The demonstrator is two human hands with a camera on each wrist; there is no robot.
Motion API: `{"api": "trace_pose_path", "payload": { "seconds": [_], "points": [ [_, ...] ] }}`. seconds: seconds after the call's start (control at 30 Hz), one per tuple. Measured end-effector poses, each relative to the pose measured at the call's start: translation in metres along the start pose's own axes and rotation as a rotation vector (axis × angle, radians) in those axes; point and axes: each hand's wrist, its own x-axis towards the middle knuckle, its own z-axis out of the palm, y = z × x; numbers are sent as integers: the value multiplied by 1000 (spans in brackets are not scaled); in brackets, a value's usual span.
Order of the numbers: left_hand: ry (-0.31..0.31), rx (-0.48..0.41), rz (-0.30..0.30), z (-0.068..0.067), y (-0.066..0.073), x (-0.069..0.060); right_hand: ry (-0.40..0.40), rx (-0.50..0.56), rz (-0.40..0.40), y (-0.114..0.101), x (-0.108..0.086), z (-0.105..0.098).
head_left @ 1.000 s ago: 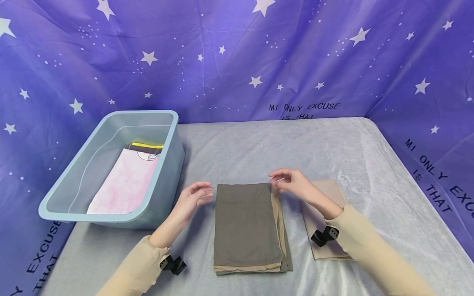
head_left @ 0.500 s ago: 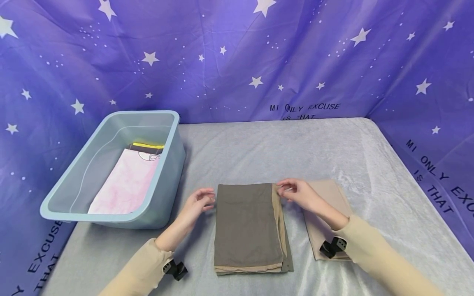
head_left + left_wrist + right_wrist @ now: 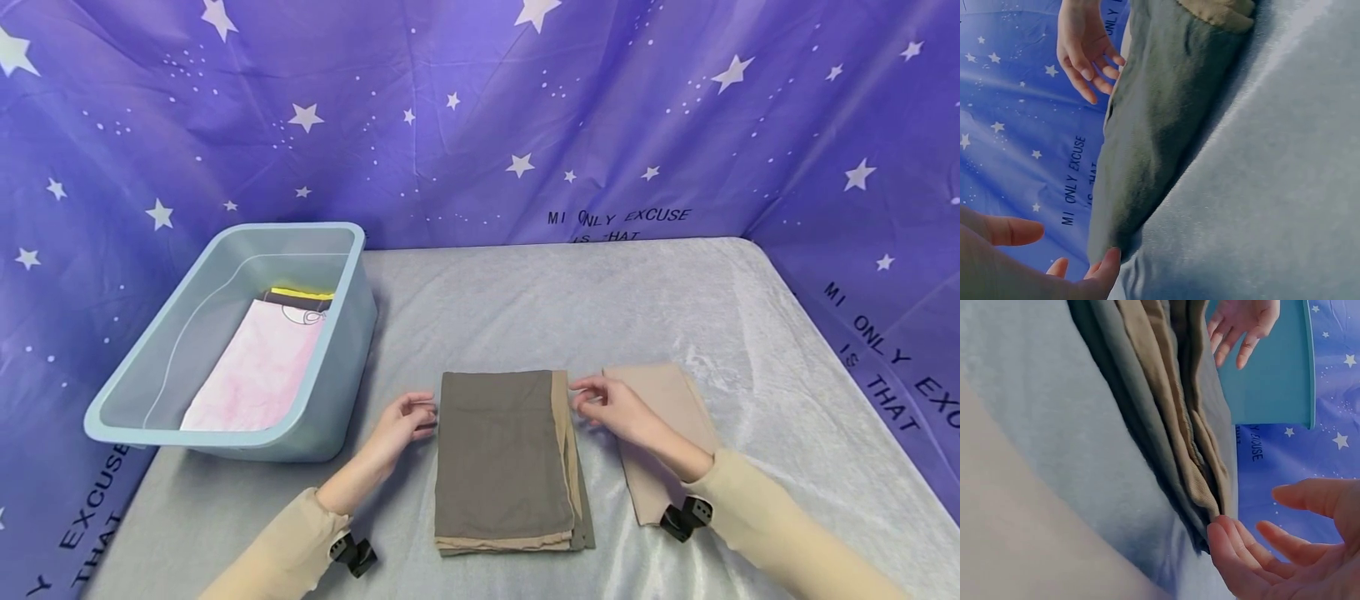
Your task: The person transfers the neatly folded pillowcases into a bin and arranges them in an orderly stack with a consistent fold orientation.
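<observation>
A folded dark grey-brown cloth with tan layers (image 3: 498, 458) lies flat on the grey-covered table. My left hand (image 3: 401, 429) is beside its upper left edge, fingers loosely bent and holding nothing. At its upper right edge is my right hand (image 3: 618, 408), thumb and fingers apart. In the right wrist view, fingertips of the right hand (image 3: 1297, 550) are at the corner of the layered cloth (image 3: 1154, 381); whether they touch cannot be told. The left wrist view has the left hand (image 3: 1041, 262) near the cloth's far corner (image 3: 1154, 119).
A blue-grey tub (image 3: 352, 358) stands at the left with a folded pink-and-white cloth (image 3: 258, 367) and yellow and dark cloths inside. A folded beige cloth (image 3: 667, 400) lies right of the dark one, partly under my right forearm. A purple star-patterned curtain (image 3: 450, 133) hangs behind.
My right hand has moved right and toward the near side, off the top edge of the dark cloth. My left hand has come slightly nearer the body. The cloths lie as before.
</observation>
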Motion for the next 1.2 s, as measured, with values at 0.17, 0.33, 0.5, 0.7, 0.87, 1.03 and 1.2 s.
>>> {"api": "trace_pose_path", "payload": {
  "seconds": [0.17, 0.33, 0.5, 0.7, 0.87, 1.03, 1.2],
  "points": [
    [-5, -2, -27, 1, -3, -1, -7, 2, 21, 3, -3, 3],
    [-11, -10, -49, 1, -6, -4, -35, 22, 51, 5, -6, 6],
    [-25, -26, -63, 1, -11, -3, -49, 20, 100, 5, -8, 8],
    [-44, -32, -81, 1, -14, -2, -59, 71, 134, 5, -11, 10],
    [-74, -14, -104, 1, -13, -4, -82, 106, 161, 6, -12, 12],
    [-98, -1, -137, 0, -12, -4, -88, 135, 201, 7, -10, 14],
    [-129, 15, -163, -1, -15, -1, -98, 145, 243, 8, -9, 15]
  ]
}}
